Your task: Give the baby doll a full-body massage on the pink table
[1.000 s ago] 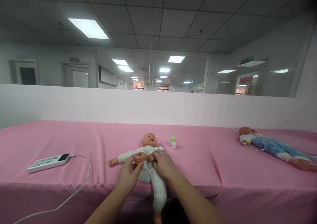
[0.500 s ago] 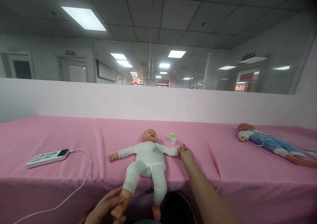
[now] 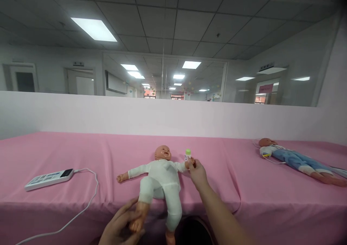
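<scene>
A baby manikin in a white suit lies on its back on the pink-covered table, head toward the wall and legs over the front edge. My left hand is closed round its bare foot and ankle at the left, thumb beneath the foot. With my right hand I pinch the manikin's small hand on the right side. Just behind those fingers stands a small bottle with a green cap, its lower part hidden. The manikin's other arm lies stretched out to the left.
A white handheld device with a cable lies at the left. A second manikin in blue trousers lies at the right, with thin tubing. Behind the pink tablecloth rises a low white wall topped by glass.
My right hand has moved left and inward, bending the manikin's arm toward its body. My left hand has shifted the foot slightly right and upward. The view has tilted a little up.
</scene>
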A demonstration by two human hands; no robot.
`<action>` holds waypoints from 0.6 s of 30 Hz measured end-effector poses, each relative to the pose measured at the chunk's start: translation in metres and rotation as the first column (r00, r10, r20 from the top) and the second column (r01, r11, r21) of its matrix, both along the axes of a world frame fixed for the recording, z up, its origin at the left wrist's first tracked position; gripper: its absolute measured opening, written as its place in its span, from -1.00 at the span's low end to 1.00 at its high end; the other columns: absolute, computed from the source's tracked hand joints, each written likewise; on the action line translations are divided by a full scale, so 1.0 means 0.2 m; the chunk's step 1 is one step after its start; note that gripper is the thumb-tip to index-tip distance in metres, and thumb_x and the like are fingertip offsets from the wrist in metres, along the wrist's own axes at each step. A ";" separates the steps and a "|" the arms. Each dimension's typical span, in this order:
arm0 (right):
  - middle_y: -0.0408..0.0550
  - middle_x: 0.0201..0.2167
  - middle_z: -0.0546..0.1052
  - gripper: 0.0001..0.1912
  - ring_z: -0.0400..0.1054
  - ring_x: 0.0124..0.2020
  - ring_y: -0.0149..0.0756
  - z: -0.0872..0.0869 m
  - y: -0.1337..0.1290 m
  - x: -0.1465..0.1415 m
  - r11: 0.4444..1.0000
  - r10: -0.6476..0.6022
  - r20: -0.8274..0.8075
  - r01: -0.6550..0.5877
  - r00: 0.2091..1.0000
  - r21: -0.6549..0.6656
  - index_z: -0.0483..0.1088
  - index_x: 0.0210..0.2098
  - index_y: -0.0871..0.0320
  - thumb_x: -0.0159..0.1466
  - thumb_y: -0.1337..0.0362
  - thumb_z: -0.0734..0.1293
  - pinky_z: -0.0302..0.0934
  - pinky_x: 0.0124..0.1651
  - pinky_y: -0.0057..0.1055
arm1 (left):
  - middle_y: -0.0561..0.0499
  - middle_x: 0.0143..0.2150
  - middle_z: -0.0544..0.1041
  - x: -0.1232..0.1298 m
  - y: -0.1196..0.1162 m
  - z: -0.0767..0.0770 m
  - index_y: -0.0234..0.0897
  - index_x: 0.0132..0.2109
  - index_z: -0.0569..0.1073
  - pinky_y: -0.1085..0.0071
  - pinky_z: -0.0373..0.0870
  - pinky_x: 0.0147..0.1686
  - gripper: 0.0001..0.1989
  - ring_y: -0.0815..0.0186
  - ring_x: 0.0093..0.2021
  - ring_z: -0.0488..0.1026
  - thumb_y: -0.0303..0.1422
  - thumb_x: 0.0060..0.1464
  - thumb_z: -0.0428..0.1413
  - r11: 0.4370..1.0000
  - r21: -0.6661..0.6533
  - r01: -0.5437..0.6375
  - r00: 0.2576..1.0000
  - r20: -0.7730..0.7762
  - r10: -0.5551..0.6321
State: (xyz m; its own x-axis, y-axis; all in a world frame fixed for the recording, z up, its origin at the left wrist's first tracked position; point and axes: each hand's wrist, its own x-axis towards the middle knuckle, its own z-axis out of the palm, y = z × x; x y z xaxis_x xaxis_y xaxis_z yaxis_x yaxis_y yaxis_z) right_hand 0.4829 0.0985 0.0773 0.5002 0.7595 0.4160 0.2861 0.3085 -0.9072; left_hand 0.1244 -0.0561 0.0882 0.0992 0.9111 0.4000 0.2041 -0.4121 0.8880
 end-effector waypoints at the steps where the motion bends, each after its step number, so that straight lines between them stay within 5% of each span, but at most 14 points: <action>1: -0.01 -0.19 0.66 -0.60 0.54 -0.17 -0.08 0.03 -0.02 -0.05 0.999 0.029 0.070 -0.031 0.997 0.029 0.56 -0.07 0.09 0.27 -0.05 0.37 0.44 -0.08 -0.24 | -0.10 0.30 0.52 0.03 0.03 0.03 -0.04 -0.16 0.72 0.18 0.55 0.15 -0.72 -0.11 0.26 0.49 -0.16 -0.07 0.40 1.000 0.009 0.029 0.999 0.029 -0.029; 4: -0.04 -0.15 0.64 -0.73 0.50 -0.13 -0.11 0.11 -0.08 -0.22 0.983 0.112 0.297 -0.150 0.948 0.108 0.57 -0.10 0.05 0.31 0.07 0.35 0.38 -0.03 -0.25 | -0.19 0.31 0.50 0.13 0.14 0.09 -0.17 -0.13 0.70 0.18 0.59 0.08 -0.66 -0.13 0.25 0.49 -0.24 -0.13 0.41 0.996 -0.004 0.094 0.987 0.132 -0.092; 8: -0.05 -0.23 0.61 -0.87 0.45 -0.15 -0.12 0.13 -0.14 -0.39 0.968 0.176 0.577 -0.247 0.797 0.046 0.57 -0.24 0.05 0.28 0.29 0.35 0.29 -0.03 -0.26 | -0.24 0.31 0.49 0.22 0.27 0.13 -0.23 -0.10 0.68 0.15 0.58 0.06 -0.58 -0.10 0.19 0.53 -0.27 -0.19 0.43 0.995 -0.033 0.095 0.971 0.224 -0.085; 12: -0.02 -0.16 0.59 -0.75 0.40 -0.02 -0.08 0.09 -0.18 -0.45 0.972 0.171 0.698 -0.237 0.695 -0.002 0.54 -0.25 0.07 0.15 0.48 0.32 0.21 0.11 -0.20 | -0.28 0.36 0.44 0.25 0.33 0.17 -0.30 -0.08 0.66 0.20 0.60 -0.05 -0.56 0.01 0.02 0.61 -0.29 -0.18 0.42 0.981 -0.088 0.171 0.968 0.201 -0.150; 18: 0.01 -0.09 0.58 -0.83 0.42 -0.01 -0.08 0.01 -0.18 -0.39 0.968 0.177 0.551 -0.245 0.815 0.051 0.53 -0.15 0.08 0.28 0.32 0.33 0.28 0.10 -0.20 | -0.23 0.18 0.59 0.25 0.25 0.17 -0.25 -0.11 0.68 0.17 0.62 -0.07 -0.59 -0.02 0.00 0.62 -0.31 -0.19 0.43 0.985 -0.063 0.159 0.977 0.155 -0.148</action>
